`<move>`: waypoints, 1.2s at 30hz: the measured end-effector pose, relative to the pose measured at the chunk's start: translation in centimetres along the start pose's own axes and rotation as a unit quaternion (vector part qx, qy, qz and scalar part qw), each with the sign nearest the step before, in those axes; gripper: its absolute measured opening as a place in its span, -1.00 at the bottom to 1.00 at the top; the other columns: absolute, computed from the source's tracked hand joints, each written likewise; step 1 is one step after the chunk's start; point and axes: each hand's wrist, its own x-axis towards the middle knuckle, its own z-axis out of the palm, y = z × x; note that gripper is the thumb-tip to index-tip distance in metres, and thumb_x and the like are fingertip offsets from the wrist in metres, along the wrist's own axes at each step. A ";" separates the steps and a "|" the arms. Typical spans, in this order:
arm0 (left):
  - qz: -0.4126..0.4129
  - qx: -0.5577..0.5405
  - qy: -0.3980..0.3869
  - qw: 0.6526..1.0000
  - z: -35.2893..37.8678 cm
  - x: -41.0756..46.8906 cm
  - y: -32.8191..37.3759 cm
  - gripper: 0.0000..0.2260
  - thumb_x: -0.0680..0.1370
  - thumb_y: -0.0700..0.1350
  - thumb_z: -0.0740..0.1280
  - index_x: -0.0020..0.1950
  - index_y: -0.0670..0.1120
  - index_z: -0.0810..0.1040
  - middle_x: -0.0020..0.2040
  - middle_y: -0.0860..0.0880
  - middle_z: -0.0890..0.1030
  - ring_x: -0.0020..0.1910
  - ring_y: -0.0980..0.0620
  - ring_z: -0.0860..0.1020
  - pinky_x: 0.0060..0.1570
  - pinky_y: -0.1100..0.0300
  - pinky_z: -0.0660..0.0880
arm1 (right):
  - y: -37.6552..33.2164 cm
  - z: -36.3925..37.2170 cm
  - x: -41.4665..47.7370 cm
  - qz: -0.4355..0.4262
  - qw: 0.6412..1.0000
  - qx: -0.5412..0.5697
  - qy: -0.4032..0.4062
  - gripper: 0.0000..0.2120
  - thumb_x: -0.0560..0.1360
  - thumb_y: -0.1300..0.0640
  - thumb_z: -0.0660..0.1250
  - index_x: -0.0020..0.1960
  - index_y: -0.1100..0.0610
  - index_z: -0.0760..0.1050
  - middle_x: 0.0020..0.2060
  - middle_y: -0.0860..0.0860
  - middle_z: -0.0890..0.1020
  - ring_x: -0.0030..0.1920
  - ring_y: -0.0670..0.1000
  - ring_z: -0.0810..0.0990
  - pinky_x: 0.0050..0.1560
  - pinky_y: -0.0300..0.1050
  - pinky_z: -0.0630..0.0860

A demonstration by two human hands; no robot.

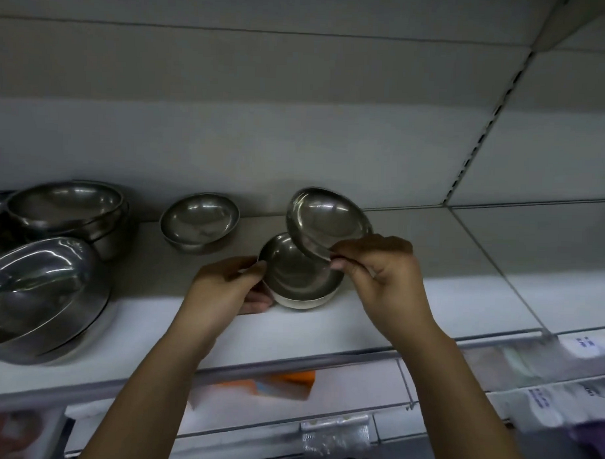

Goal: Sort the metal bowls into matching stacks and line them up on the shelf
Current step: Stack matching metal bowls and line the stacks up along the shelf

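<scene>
Sorting of small metal bowls on the shelf (446, 303), seen from behind the person's shoulders. The seated bowl (296, 275) rests near the shelf's front edge, apparently on another of its kind. The left hand (223, 288) grips it at the rim's nine o'clock side, thumb on top and fingers curled round the wall, probably to stop the stack sliding as it receives another.

The lifted bowl (329, 220) is tilted, hollow toward the viewer. Its low edge dips over the seated bowl's one o'clock side, a pose suited to nesting it inside. The right hand (385, 280) pinches that low edge between thumb and curled fingertips; the remaining fingers are folded in, so neither hand is free.

At ten o'clock from the seated bowl stands a similar small stack (198, 220). Farther out at nine o'clock are the deep bowls (68, 204) and, nearer the front, the wide bowls (38, 288), kept apart by size.
</scene>
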 end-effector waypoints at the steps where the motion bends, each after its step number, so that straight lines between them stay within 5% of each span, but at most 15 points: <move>1: 0.000 0.002 -0.001 1.000 -0.4 -0.3 -0.1 -0.91 0.63 -0.08 0.41 0.09 -0.03 0.68 -0.22 -0.19 0.74 -0.21 -0.11 0.75 -0.23 0.21 0.67 | -0.4 0.4 -0.1 -0.016 1.000 -0.002 -0.011 -0.91 0.51 0.15 0.48 -0.01 0.05 0.73 -0.06 -0.07 0.74 0.03 0.09 0.67 0.14 0.24 0.51; 6: 0.005 -0.025 0.010 1.000 -1.3 -1.2 -0.8 -0.84 0.68 -0.08 0.32 0.11 -0.10 0.66 -0.17 -0.17 0.75 -0.14 -0.11 0.75 -0.14 0.19 0.68 | -2.0 2.2 -0.7 -0.093 0.992 -0.079 -0.033 -0.92 0.50 0.10 0.45 -0.12 0.07 0.72 -0.19 -0.08 0.73 -0.10 0.06 0.68 0.22 0.16 0.40; 17: 0.019 -0.067 0.048 0.996 -1.2 -1.3 -1.7 -0.78 0.68 0.01 0.31 0.14 -0.12 0.64 -0.16 -0.17 0.75 -0.13 -0.09 0.76 -0.04 0.16 0.69 | -2.4 2.0 -1.0 -0.068 0.988 -0.092 -0.100 -0.95 0.44 0.07 0.53 -0.10 -0.01 0.75 -0.10 -0.17 0.74 0.10 0.01 0.59 0.19 0.14 0.25; 23: -0.020 -0.168 0.156 0.973 -1.9 0.2 -0.8 -0.56 0.62 0.06 0.40 0.32 -0.22 0.44 -0.01 -0.28 0.70 -0.24 -0.17 0.75 -0.36 0.14 0.65 | -3.2 1.9 -1.1 0.048 0.996 -0.014 -0.072 -0.51 0.39 -0.37 0.32 0.21 -0.15 0.62 0.25 -0.28 0.52 0.38 -0.10 0.38 0.39 0.06 0.33; 26: -0.010 -0.231 0.220 0.948 -2.6 1.3 -0.1 -0.48 0.59 -0.01 0.46 0.40 -0.15 0.29 0.08 -0.29 0.64 -0.28 -0.15 0.71 -0.43 0.11 0.64 | -3.3 2.8 -0.9 0.116 0.992 0.042 0.007 -0.56 0.51 -0.22 0.36 0.34 -0.12 0.50 0.37 -0.20 0.42 0.43 -0.09 0.33 0.43 -0.05 0.36; 29: 0.006 -0.225 0.230 0.947 -3.1 2.6 0.6 -0.39 0.62 -0.05 0.43 0.55 -0.10 0.17 0.13 -0.28 0.62 -0.22 -0.09 0.67 -0.43 0.11 0.64 | -3.1 4.1 -0.4 0.213 0.974 0.078 0.007 -0.41 0.53 -0.15 0.40 0.49 -0.05 0.31 0.42 -0.08 0.37 0.46 0.01 0.34 0.45 0.01 0.37; 36: 0.014 -0.199 0.207 0.958 -4.2 5.3 0.6 -0.60 0.66 -0.14 0.35 0.49 -0.12 0.40 0.29 -0.26 0.61 -0.18 -0.05 0.70 -0.37 0.15 0.65 | -2.7 5.5 -0.1 0.282 0.950 0.136 -0.008 -0.33 0.52 -0.27 0.33 0.53 -0.09 0.21 0.19 -0.19 0.46 0.19 -0.08 0.46 -0.01 -0.41 0.34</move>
